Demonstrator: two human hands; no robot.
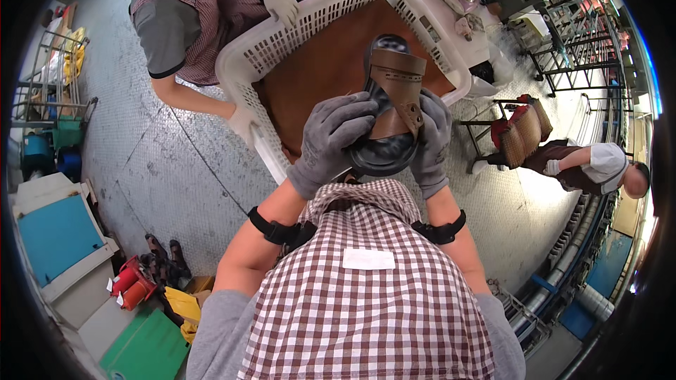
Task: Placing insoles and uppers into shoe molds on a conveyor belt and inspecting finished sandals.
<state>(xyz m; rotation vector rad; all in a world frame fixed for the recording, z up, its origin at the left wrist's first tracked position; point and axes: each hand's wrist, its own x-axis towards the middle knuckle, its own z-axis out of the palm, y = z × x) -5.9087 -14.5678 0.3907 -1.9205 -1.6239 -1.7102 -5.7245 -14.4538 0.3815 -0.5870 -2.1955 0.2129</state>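
A brown sandal (389,109) with a black sole and wide straps is held up in front of me, over the near side of a white plastic basket (264,48). My left hand (334,134), in a grey glove, grips its left edge. On the opposite edge, my right hand (431,142), also gloved in grey, closes round the sole; some of its fingers are hidden behind the sandal. Behind the sandal, a brown sheet (317,67) covers the inside of the basket.
A co-worker (179,21) in white gloves holds the basket's left and far sides. To the right are a chair (521,130), another person (591,165) and metal racks (574,42). Red containers (130,285) and a green panel (146,347) stand at lower left.
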